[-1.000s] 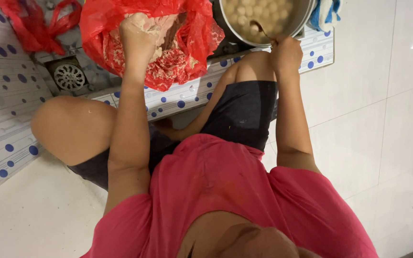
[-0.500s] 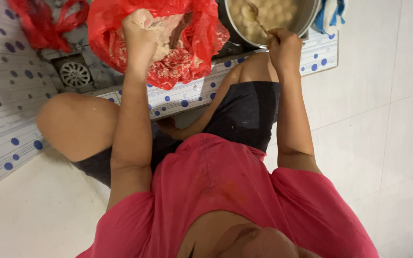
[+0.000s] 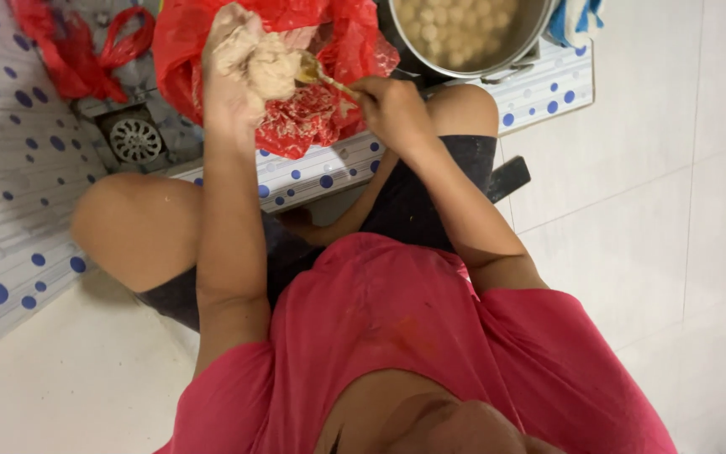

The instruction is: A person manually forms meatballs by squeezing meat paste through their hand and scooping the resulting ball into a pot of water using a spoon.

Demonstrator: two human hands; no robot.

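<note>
Paste: we see a pale beige lump of paste [image 3: 255,63] near 11 o'clock of the view, over the open red plastic bag [image 3: 317,126].
Left hand: our left hand [image 3: 230,71] is closed around the lump and smeared with it; the fingers are mostly covered, so we cannot count them.
Right hand: our right hand [image 3: 392,109] is pinched shut on the handle of a metal spoon [image 3: 317,71], whose bowl touches the paste. The two hands are near each other, joined only by the spoon.
Pot: a metal pot [image 3: 464,38] at 1 o'clock holds pale round balls in cloudy liquid; its top is cut off by the edge.
Around: a second red bag [image 3: 86,50] lies at 10 o'clock, a round floor drain [image 3: 134,139] just below it, and a blue cloth [image 3: 575,18] is beside the pot.
In the way: our knees and red shirt [image 3: 397,353] fill the lower half and hide the floor under them.
Hard to make out: a dark flat object [image 3: 507,178] by the right knee.
</note>
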